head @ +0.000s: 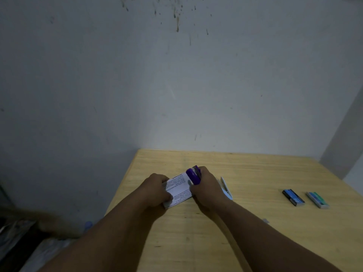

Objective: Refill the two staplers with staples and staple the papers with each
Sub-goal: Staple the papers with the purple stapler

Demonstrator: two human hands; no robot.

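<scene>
Both of our forearms reach in from the bottom edge and meet over the wooden table (255,169).

Left hand (155,190): our fingers are curled round the left end of the folded papers (179,188), the thumb pressing on top. The papers lie low over the table, near its left edge, with printed text facing up. We cannot tell whether their underside touches the wood.

Right hand (206,185): our fingers are wrapped round the purple stapler (193,175), which stands tilted at the right end of the papers. Its nose overlaps the top right corner of the sheet. We cannot tell how far its mouth is closed on the paper.

White and light-blue stapler (225,188): it lies on the table just beside the right hand, on the far side of our wrist, partly hidden by it.

Staple boxes: the blue box (293,197) and the green box (318,200) lie side by side, near each other but apart, well to the right of our hands.

Behind the table stands a pale wall (176,85) with dark specks near the top. Dim, blurred clutter lies on the floor at lower left.
</scene>
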